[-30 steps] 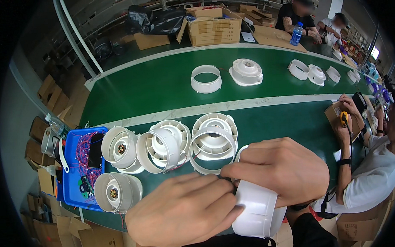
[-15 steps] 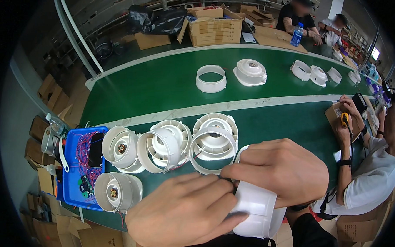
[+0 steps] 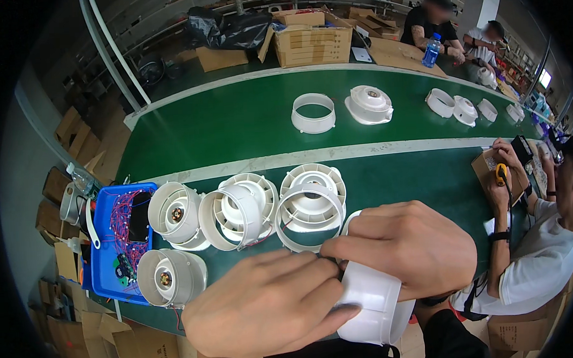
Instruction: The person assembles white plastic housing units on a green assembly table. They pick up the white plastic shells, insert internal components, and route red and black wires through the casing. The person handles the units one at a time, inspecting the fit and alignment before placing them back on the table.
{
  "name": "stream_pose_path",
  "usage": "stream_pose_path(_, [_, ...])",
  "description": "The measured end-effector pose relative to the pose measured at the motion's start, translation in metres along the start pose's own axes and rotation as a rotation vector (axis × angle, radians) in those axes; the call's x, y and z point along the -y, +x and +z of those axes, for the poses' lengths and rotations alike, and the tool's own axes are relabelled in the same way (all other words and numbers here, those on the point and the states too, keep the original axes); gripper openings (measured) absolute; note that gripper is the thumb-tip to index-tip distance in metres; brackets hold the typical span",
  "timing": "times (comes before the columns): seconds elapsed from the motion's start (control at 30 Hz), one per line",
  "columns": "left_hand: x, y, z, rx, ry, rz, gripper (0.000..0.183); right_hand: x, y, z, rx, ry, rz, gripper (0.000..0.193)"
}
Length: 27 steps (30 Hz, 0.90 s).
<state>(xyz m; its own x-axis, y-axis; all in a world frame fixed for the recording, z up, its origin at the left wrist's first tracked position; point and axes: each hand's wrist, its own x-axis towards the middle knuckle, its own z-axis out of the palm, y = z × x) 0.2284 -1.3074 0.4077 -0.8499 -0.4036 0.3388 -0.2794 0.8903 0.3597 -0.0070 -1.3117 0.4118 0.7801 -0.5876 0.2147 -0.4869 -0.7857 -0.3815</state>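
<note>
Close in front of me, my left hand and my right hand are both closed on a white round plastic housing. The fingertips meet at its upper left edge, and the fingers hide what lies between them. Just beyond my hands, a loose white ring leans against a ribbed white fan housing. To its left, another white ring leans on a second ribbed housing. Two deeper white housings with a motor in the middle, one behind and one nearer, stand farther left.
A blue tray of red and blue wires lies at the left. Across a pale rail, a green belt carries a white ring, a white housing and several more parts. A co-worker's hand holds a yellow tool at right.
The white parts on the far green belt have shifted slightly to the right. My two hands and the housing in them stay practically where they were.
</note>
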Motion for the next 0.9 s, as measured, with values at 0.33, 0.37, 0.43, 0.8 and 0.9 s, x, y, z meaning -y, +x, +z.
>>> stream_pose_path(0.33, [-0.0010,0.0002,0.0000,0.007,0.007,-0.006,0.026,-0.0007,-0.0014,0.0012,-0.024,0.013,-0.006,0.042])
stream_pose_path(0.37, [-0.0009,0.0002,-0.0001,0.010,0.005,-0.007,0.026,-0.0004,-0.0014,0.0011,-0.028,0.015,-0.006,0.042])
stream_pose_path(0.43, [-0.0006,0.0006,0.0006,0.006,0.004,-0.003,0.026,-0.0015,-0.0018,0.0021,-0.025,0.005,-0.007,0.041])
stream_pose_path(0.8, [-0.0012,0.0006,0.0008,0.002,0.004,-0.010,0.026,-0.0015,-0.0012,0.0024,-0.013,0.012,-0.002,0.042])
stream_pose_path(0.9, [-0.0012,0.0005,0.0011,-0.001,-0.003,-0.010,0.026,-0.0014,-0.0012,0.0029,-0.019,0.016,-0.004,0.043])
